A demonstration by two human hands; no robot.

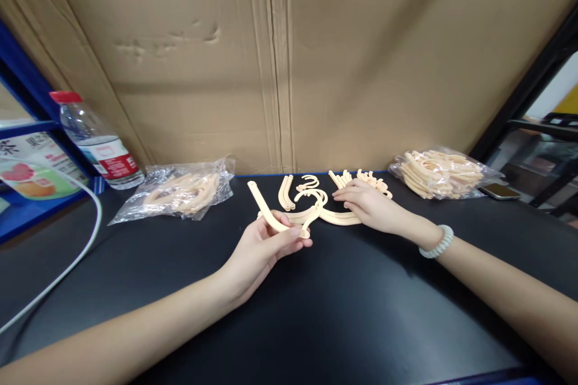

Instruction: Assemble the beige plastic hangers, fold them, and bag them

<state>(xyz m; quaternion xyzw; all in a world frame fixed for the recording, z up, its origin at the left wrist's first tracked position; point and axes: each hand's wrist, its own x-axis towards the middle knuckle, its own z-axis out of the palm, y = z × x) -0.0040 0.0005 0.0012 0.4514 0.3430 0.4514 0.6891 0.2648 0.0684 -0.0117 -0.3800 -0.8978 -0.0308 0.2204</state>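
Observation:
My left hand (266, 246) is closed on a curved cream strip (266, 207), pinching its bent lower end between thumb and fingers. The strip's long straight part rises up and to the left, and a thin curled cream piece (312, 219) meets it by my fingertips; whether the two are joined I cannot tell. My right hand (368, 204) reaches palm down over a group of short cream pieces (339, 177), fingers slightly apart, with no held piece visible. Long curved cream pieces (341, 217) lie between the hands. Behind them are a pair of bent strips (286, 194) and small thin hooks (309, 181).
On the black table (316, 313), a clear bag of cream pieces (180, 192) lies left and a fuller bag (440, 173) right, near a phone (500, 191). A red-capped bottle (102, 141) and a white cable (90, 240) are at left. Cardboard (203, 72) stands behind.

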